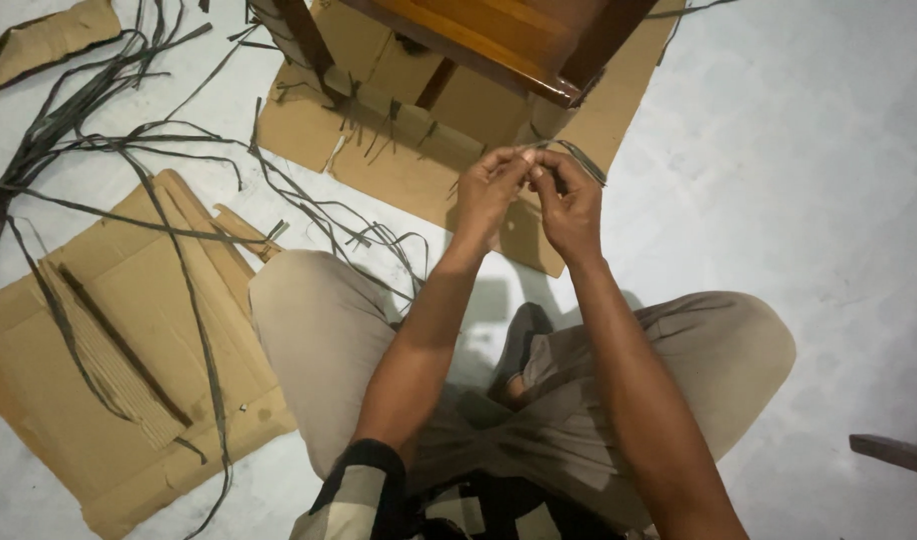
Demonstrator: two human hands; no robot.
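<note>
On the pale floor (799, 150), a person sits cross-legged in beige trousers, both hands raised in front of a brown wooden furniture frame (499, 40) that stands on a flat sheet of brown cardboard (399, 165). The left hand (487, 190) and the right hand (569, 205) meet at the fingertips, each grip pinched on a thin dark flat weaving strip (579, 158). The strip sits right between the 2 grips and runs out to the right past the right hand's fingers, toward the frame's lower edge. No container shows. A 2nd, larger piece of cardboard (109, 400) lies to the left, with loose dark strips (99, 140) strewn across it and the floor.
</note>
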